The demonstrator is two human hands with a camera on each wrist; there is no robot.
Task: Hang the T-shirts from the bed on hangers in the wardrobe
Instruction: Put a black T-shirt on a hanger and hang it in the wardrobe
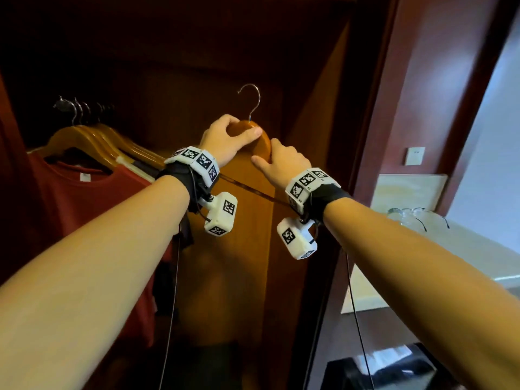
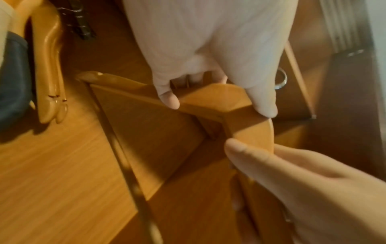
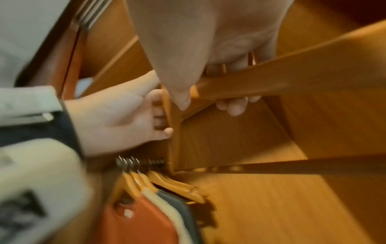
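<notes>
Left hand (image 1: 228, 137) grips the neck of an empty wooden hanger (image 1: 263, 142), right hand (image 1: 281, 161) curled round its shoulder just beside; no T-shirt in either hand; risk: hook (image 1: 250, 99) snagging hung hangers (image 1: 92, 142) left of them.

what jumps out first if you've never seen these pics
Both hands hold one bare wooden hanger up inside the wardrobe: the left hand grips its top by the hook, the right hand its shoulder. To the left, a red T-shirt already hangs among other hangers.
</notes>
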